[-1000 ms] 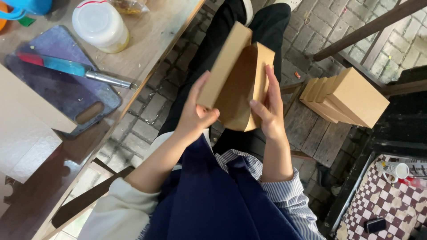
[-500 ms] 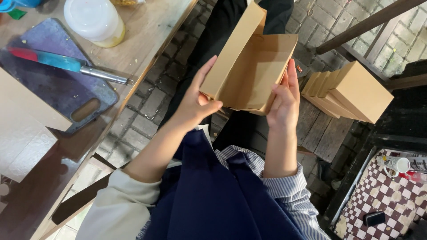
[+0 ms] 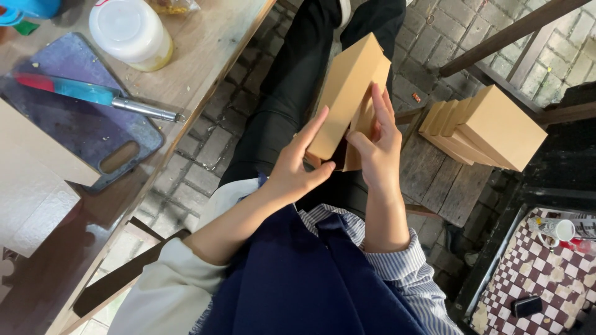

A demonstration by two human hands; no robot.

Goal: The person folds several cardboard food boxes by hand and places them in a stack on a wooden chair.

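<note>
The person sits beside a wooden table [image 3: 211, 56] and holds a brown cardboard box [image 3: 347, 93] over the lap, above the black trousers [image 3: 292, 93]. The box is tilted, with its long side rising away from the body, and it looks nearly folded shut. The left hand [image 3: 298, 167] supports the box from below at the near end, the fingers stretched along the left face and the thumb under the bottom corner. The right hand [image 3: 379, 149] closes around the right side, with the fingers pressed flat on a flap and the thumb tucked in behind it, so both hands grip the box firmly. To the right, on a low wooden bench [image 3: 434, 180], a stack of the same brown boxes [image 3: 487, 127] lies tilted, well apart from the hands. On the table there is a dark cutting board [image 3: 81, 130], and a knife [image 3: 93, 94] with a red and blue blade lies across it. Near the board stands a round white plastic container [image 3: 129, 31]. At the lower right corner I see a checkered surface [image 3: 534, 279] with a small cup [image 3: 555, 228] on it.
</note>
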